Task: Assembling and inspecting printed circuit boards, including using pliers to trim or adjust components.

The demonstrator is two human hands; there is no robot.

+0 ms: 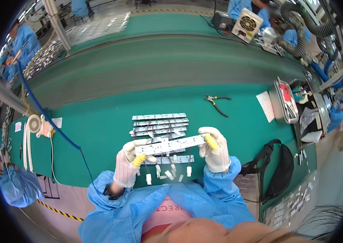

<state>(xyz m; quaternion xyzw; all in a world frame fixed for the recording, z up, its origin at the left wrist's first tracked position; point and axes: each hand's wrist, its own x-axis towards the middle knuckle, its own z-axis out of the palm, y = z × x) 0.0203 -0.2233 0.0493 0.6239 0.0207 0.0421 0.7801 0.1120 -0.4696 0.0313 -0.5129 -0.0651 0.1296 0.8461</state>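
Evidently, green table across frame, LED strips at centre, held strip just below centre, gloved left hand and right hand, fingers clamped on its ends, pliers upper right of centre, white connector lower centre.

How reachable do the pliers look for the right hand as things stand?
Likely yes: only green mat shows between the right hand and the pliers, though that hand is occupied, gripping the white strip's right end.

Comes to two gloved hands, two yellow finger covers, one held strip.
Adds one pair of pliers, one black bag (laid-down strips, too overlapped to number).
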